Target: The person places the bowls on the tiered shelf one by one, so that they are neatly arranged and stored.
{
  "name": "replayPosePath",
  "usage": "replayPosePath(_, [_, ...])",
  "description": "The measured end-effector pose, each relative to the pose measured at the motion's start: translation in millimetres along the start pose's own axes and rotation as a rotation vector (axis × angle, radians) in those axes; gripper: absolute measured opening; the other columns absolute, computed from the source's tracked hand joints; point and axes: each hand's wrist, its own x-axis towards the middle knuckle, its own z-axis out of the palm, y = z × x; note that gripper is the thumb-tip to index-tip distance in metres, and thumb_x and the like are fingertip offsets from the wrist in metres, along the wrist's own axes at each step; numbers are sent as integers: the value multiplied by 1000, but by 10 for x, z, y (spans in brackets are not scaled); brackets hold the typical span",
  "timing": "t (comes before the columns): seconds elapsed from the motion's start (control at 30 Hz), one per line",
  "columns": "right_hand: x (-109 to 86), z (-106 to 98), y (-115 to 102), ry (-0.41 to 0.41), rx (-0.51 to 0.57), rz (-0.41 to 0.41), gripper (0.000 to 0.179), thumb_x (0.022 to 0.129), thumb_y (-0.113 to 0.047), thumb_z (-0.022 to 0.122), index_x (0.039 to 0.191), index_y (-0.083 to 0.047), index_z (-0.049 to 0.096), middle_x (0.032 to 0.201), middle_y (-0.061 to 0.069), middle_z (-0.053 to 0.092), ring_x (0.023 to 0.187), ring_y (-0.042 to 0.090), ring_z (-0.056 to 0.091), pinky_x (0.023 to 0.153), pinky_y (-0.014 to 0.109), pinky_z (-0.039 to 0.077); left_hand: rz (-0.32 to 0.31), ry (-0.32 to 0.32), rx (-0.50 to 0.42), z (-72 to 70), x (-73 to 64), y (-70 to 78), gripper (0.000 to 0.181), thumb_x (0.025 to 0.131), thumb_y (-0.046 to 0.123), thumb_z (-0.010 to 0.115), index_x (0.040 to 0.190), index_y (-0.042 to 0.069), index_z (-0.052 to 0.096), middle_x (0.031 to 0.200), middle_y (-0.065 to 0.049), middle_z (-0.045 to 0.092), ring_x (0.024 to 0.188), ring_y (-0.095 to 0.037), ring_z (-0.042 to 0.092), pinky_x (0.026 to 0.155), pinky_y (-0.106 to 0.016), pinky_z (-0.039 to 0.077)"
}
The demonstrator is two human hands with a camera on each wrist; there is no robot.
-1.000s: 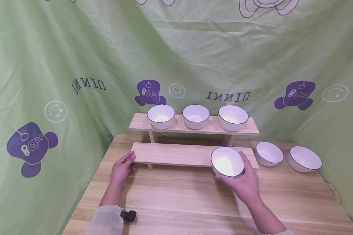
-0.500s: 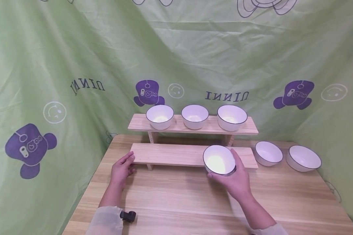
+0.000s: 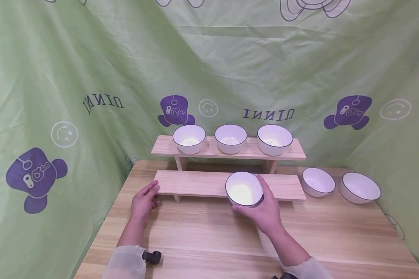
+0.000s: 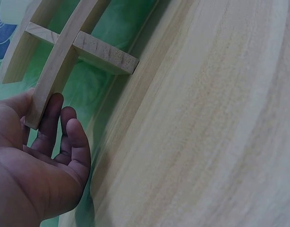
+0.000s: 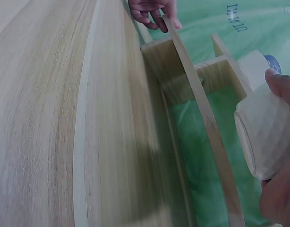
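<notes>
In the head view my right hand (image 3: 265,215) grips a white bowl (image 3: 243,189) with a dark rim, thumb at its near side and fingers round its right. The bowl is held over the front edge of the lower wooden shelf (image 3: 192,183); in the right wrist view its faceted wall (image 5: 268,130) appears clear of the board. My left hand (image 3: 143,201) is at the shelf's left end. Seen from the left wrist, this hand (image 4: 46,161) pinches the board's end (image 4: 41,101) between thumb and index finger, the other fingers loosely bent below.
Three similar bowls, a left one (image 3: 189,139), a middle one (image 3: 231,138) and a right one (image 3: 274,140), stand on the upper shelf (image 3: 209,150). Two more bowls, one nearer (image 3: 318,182) and one farther right (image 3: 360,188), sit on the table (image 3: 209,240). A green curtain (image 3: 209,69) hangs behind.
My right hand has carried the bowl leftward along the lower shelf, from its right part to near its middle. The left hand keeps its place at the shelf's end.
</notes>
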Motion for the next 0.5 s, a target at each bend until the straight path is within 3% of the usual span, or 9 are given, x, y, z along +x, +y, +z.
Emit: replayPosePath(0.5, [23,253,-85,-39,-7,-12,132,50,-48,105,160,-23,37,153,8,50,139,33,49,115,57,41,-11,0,-22,-1,10,-22,60,91,38,82,144,16,63,147,-3,56,95,-14,66,75,-27,62])
